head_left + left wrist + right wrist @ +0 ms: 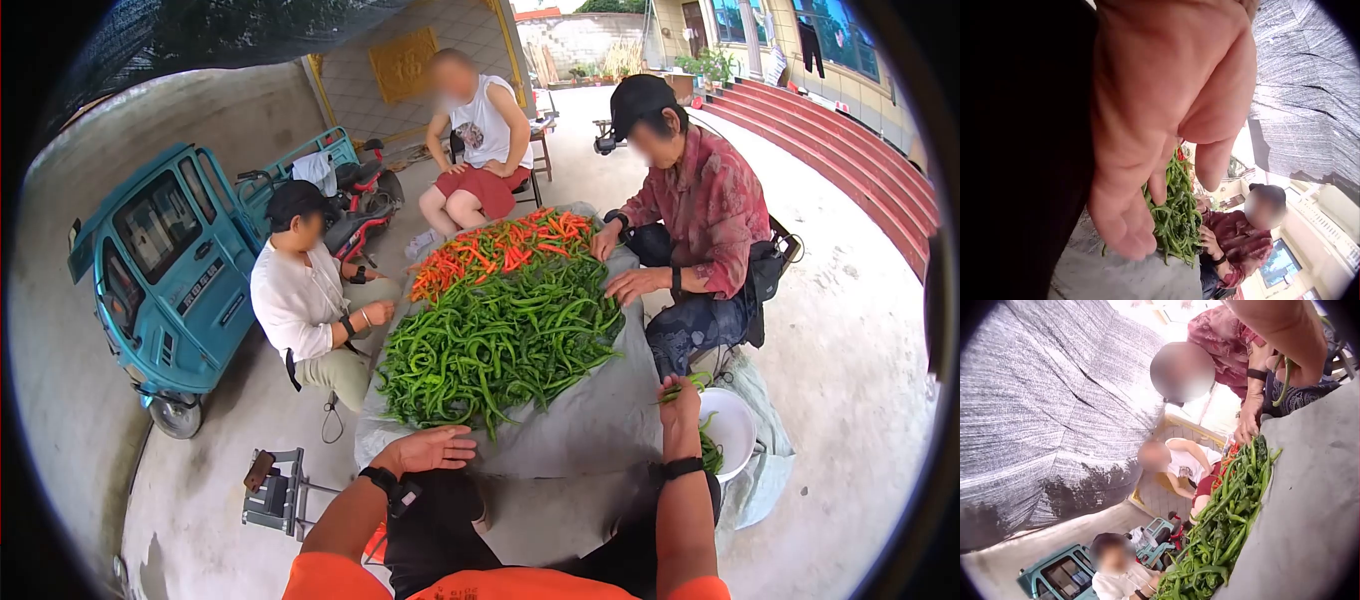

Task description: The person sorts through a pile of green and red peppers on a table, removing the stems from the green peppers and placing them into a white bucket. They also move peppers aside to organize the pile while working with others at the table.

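Observation:
A broad heap of green chili peppers covers the middle of a table draped in a grey sheet. My left hand hovers at the near edge of the heap, fingers extended and palm bare; its palm fills much of the left wrist view. Off to the right, my right hand grips a few green chili peppers, their ends poking out past the fingers. Just beside and below that hand stands a white bucket, with more green peppers against its left inner side.
Red and orange peppers lie at the far end. A person in a patterned red shirt works at the right, one in white sits left, another sits behind. A folding stool and blue three-wheeler stand left.

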The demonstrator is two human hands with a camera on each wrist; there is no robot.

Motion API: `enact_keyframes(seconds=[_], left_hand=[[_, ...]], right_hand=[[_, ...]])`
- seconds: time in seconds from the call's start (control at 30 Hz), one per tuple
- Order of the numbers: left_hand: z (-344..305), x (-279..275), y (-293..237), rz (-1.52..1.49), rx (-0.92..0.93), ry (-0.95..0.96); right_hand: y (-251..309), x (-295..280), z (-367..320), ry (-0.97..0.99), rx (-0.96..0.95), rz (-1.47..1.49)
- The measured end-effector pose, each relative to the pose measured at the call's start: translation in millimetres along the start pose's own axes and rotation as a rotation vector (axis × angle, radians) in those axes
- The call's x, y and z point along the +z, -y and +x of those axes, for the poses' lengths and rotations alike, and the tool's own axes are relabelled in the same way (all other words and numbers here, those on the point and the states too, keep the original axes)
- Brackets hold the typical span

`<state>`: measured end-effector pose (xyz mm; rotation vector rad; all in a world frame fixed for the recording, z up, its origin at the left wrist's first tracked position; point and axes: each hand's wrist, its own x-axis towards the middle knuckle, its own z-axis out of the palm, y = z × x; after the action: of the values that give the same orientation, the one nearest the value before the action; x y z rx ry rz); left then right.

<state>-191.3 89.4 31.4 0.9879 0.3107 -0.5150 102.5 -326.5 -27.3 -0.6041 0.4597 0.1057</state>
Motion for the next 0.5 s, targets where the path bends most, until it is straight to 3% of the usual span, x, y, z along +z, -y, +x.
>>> enact_keyframes(seconds=[0.13, 0.27, 0.33, 0.4, 0.5], left_hand=[[-2.4, -1.0, 1.8, -0.023, 0.018, 0.059], [-7.3, -3.0, 3.1, -0.042, 0.033, 0.051], [-9.3, -7.2, 4.8, -0.067, 0.03, 0.058], [-11.4, -12.0, 6.4, -0.091, 0.026, 0.065], [-17.2, -16.7, 9.0, -0.118, 0.016, 0.06]], right_hand=[[25.8, -25.7, 30.1, -0.002, 0.027, 0.066], [54.1, -48.8, 45.8, -0.097, 0.031, 0.505], [64.4, -68.5, 32.2, 0.075, 0.131, 0.661], [70.6, -73.4, 21.3, 0.048, 0.155, 0.676], [64.8, -16.8, 3.3, -0.264, 0.064, 0.441]])
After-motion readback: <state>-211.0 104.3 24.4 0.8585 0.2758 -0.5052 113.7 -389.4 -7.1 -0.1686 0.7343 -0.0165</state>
